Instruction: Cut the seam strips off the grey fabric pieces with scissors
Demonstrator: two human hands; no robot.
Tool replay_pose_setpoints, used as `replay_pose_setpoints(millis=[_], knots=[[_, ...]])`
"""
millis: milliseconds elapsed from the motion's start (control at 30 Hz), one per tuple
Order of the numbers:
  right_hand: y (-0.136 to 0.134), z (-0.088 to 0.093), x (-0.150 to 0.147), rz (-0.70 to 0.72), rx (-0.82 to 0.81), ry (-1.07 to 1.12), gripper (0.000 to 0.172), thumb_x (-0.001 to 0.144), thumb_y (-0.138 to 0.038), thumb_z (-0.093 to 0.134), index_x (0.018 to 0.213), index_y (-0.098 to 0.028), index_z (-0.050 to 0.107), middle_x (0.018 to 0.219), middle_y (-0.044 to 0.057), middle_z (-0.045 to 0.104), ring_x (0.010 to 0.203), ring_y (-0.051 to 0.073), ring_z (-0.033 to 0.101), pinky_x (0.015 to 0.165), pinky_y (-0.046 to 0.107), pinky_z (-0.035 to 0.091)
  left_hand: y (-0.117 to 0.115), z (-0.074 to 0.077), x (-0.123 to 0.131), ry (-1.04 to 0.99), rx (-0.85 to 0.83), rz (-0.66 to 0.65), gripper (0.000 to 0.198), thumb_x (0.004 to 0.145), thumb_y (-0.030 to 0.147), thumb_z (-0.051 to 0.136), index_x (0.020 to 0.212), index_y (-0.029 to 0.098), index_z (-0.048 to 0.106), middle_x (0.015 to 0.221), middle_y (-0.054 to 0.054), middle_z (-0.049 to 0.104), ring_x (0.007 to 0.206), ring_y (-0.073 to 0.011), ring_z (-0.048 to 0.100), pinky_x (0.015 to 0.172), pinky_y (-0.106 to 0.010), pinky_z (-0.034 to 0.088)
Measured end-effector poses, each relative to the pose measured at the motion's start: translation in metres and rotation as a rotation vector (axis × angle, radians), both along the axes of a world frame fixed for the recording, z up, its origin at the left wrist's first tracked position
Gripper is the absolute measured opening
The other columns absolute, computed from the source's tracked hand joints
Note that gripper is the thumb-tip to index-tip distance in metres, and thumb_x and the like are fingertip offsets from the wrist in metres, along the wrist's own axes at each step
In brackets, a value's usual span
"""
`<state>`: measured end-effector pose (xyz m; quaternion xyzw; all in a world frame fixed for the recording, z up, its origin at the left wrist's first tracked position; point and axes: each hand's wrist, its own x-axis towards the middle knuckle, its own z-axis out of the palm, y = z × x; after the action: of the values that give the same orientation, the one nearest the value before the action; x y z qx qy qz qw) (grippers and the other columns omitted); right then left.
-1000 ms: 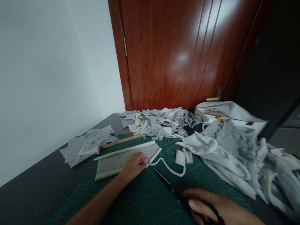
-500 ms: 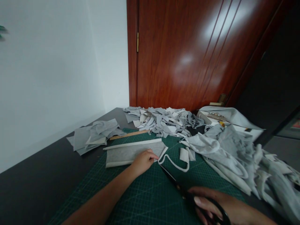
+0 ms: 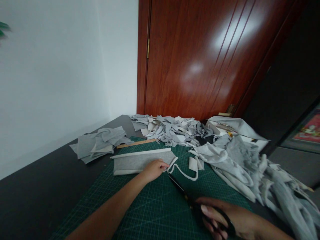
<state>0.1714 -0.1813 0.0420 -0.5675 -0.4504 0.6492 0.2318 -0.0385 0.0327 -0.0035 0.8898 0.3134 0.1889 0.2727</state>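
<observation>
The left grip (image 3: 155,168) pinches the near right corner of the cloth (image 3: 132,161) between thumb and fingers; the right grip (image 3: 222,204) is wrapped around the handles of the scissors (image 3: 178,184). Whether the blades are parted cannot be told, as they show as one dark line. Compared with one second ago, the left fingertips have drawn together into a tighter pinch, and the scissor tip sits closer to the narrow white strip (image 3: 193,179). This suggests that both grips are now working on the same spot, with the left one steadying the edge for the blade. The cloth lies flat on the mat (image 3: 150,206), extending leftward from the left grip, its long edges rolled. The strip begins just to the right of the left fingertips, bends upward, then curves right to a small piece (image 3: 192,164); whether it is joined to the cloth is hidden at the fingers. The tip is at the strip's near bend, touching or just beside it; which of the two is unclear. The right grip is well apart from the cloth, nearer the wearer. A ruler (image 3: 137,143) lies beyond the cloth, and the mat rests on a dark surface (image 3: 45,170).
</observation>
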Motion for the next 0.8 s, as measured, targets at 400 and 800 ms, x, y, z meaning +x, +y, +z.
replay_pose_setpoints(millis=[400,800], knots=[[0.019,0.005,-0.014,0.075,0.052,-0.031,0.063,0.070,-0.079,0.055,0.084,-0.018,0.047,0.063,-0.006,0.050,0.041,0.004,0.046,0.035,0.016,0.047,0.011,-0.012,-0.002,-0.120,0.013,-0.088,0.044,0.074,0.002,0.053,0.109,0.023,0.071,0.113,-0.004,0.064,0.105,-0.0183,0.058,0.097,-0.029,0.043],[0.034,0.005,-0.018,0.087,0.084,-0.106,0.061,0.072,-0.077,0.055,0.086,-0.019,0.046,0.063,-0.007,0.048,0.043,0.004,0.047,0.034,0.015,0.046,0.007,-0.011,-0.004,-0.168,-0.040,-0.043,0.052,0.077,0.010,0.056,0.126,0.028,0.059,0.128,-0.001,0.061,0.117,-0.0217,0.054,0.104,-0.035,0.040]])
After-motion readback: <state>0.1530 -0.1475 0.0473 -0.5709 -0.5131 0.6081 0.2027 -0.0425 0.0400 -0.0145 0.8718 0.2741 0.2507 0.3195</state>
